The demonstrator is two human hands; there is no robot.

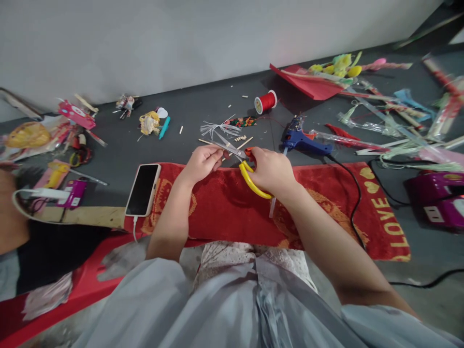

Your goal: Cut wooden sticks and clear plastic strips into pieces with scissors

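My right hand (271,169) is closed round the handles of a pair of scissors (250,181), one yellow loop hanging below the fingers and a bit of orange showing at the top. The blades are spread and point up and left. Beside them, my left hand (205,164) pinches with thumb and fingers; what lies between them is too small to make out. Just beyond the blades are a bundle of thin whitish strands (217,128), a dark patterned strip (246,121), thin pale sticks (246,144) and several tiny cut pieces (240,138).
A red towel (224,208) lies along the table edge, with a charging phone (143,190) on its left end. Right of my hands is a blue glue gun (308,143) with a black cord. A red thread spool (266,102) stands farther back. Another person's arm (12,212) shows at left.
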